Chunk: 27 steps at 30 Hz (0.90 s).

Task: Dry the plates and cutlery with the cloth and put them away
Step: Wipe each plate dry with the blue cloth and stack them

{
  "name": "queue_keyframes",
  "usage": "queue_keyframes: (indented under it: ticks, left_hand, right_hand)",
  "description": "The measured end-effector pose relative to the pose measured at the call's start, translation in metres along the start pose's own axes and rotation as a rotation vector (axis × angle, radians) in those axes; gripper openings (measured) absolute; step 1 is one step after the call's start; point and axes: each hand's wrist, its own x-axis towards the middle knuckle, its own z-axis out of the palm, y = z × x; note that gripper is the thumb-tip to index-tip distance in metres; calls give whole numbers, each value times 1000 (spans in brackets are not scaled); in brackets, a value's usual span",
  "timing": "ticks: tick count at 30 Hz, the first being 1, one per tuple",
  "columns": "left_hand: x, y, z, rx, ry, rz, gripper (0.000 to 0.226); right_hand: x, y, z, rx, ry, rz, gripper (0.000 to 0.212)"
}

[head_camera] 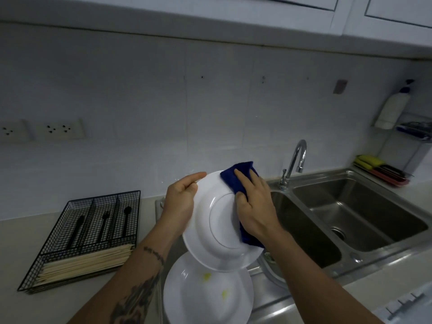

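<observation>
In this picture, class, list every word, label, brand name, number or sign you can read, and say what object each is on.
No text can be read anywhere in this frame.
White bottle on the wall rack: no label legible; too blurred.
Small grey tag on the wall tile: too small to read.
Forearm tattoo above the left hand: a line that may be lettering, too blurred to read.
Held plate, blue cloth, wire cutlery tray: no markings visible.

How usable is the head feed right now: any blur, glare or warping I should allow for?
Head view: dim, bluish light; wide-angle warping bends the cabinets and sink edges; the left hand is slightly motion-blurred at the held plate; the right hand on the blue cloth reads sharper; soft glare on the faucet; yellow spots show on the lower plate.
</observation>
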Motion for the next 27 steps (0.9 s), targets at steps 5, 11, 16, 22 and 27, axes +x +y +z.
queue_keyframes:
  ticks: [5,11,16,22,27]
  left_hand:
    - [-1,5,-1,-54,65,31,39]
    - [1,1,-8,-5,69,45,44]
    - [-3,3,0,71,-24,97,45]
    - [-6,-5,-1,186,-60,158,41]
    - [-12,0,5,196,122,194,27]
  right_hand:
    - [-5,9,-4,127,-1,40,60]
    - [-12,27,-4,228,11,149,53]
    - [-1,24,-15,281,-6,212,52]
    - [10,24,-35,392,-226,181,40]
    - [0,28,-23,440,-115,95,40]
